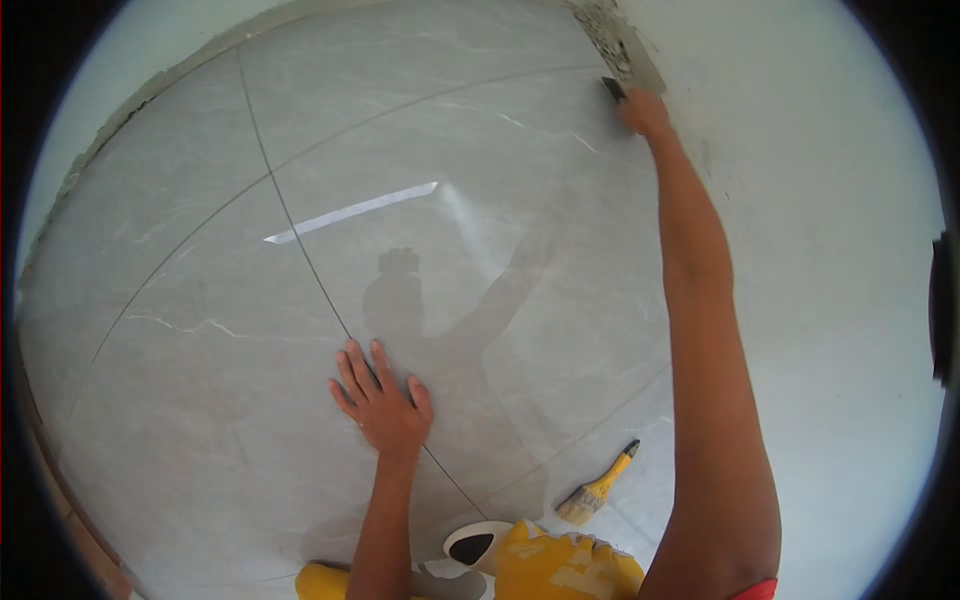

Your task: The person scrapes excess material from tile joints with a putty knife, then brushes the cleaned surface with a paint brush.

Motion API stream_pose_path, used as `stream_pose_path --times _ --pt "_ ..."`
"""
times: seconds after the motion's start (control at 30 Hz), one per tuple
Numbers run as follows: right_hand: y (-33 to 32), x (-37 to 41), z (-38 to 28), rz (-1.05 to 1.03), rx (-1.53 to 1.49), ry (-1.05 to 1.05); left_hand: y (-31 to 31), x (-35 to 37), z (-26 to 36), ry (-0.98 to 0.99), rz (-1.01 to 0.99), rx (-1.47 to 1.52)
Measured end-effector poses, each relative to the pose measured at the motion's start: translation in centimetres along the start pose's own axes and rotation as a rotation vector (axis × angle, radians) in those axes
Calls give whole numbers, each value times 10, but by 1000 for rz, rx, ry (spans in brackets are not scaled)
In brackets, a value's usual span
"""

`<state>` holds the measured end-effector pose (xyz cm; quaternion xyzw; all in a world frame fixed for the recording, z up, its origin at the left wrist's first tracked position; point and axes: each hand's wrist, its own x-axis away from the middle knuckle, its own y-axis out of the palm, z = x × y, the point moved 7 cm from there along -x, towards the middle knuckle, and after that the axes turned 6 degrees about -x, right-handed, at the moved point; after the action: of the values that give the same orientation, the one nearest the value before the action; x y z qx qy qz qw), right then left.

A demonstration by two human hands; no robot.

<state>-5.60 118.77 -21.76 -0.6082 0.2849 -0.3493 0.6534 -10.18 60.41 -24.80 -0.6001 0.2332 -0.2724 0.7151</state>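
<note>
My left hand (392, 405) lies flat with fingers spread on the grey marbled floor tiles (200, 280), over a dark joint line between them. At the far right, my right hand (644, 108) is closed around a tool with a dark flat blade, which looks like a scraper (613, 90). Its blade is at the tile surface, close to the foot of the wall. Beside it runs a strip of rough, crumbly mortar (615, 42) along the tile edge. The tool's handle is hidden in my fingers.
A paintbrush (598, 487) with a yellow handle lies on the tiles near my yellow-clad knee (565, 565). A white shoe with a black patch (472, 546) is beside the knee. The pale wall (830, 300) rises along the right. Light reflects on the glossy floor.
</note>
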Motion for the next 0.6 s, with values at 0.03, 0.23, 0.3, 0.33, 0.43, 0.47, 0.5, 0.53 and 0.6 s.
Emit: stream_pose_path --times 0.03,0.23,0.3,0.33,0.43,0.47,0.5,0.53,0.6 --pt "-11 -6 -6 18 -28 54 0 0 -4 -9 -14 9" --pt "21 -3 -36 60 57 -39 1 2 -9 -31 -19 77" --pt "3 -27 -83 36 -13 -92 5 -5 -12 -41 21 59" --pt "-1 -16 -94 -6 -29 -96 4 4 -11 -28 6 66" --pt "-3 61 -232 -11 -167 -214 -1 5 -10 -30 55 74" --pt "-5 104 -285 42 -241 -342 -4 6 -10 -39 60 98" --pt "-18 153 -331 144 -371 -488 -8 6 -10 -45 71 123" --pt "2 184 -372 78 -320 -547 -12 8 -8 -51 86 145" --pt "-32 258 -421 -292 -464 -661 -10 17 -14 -70 158 282"
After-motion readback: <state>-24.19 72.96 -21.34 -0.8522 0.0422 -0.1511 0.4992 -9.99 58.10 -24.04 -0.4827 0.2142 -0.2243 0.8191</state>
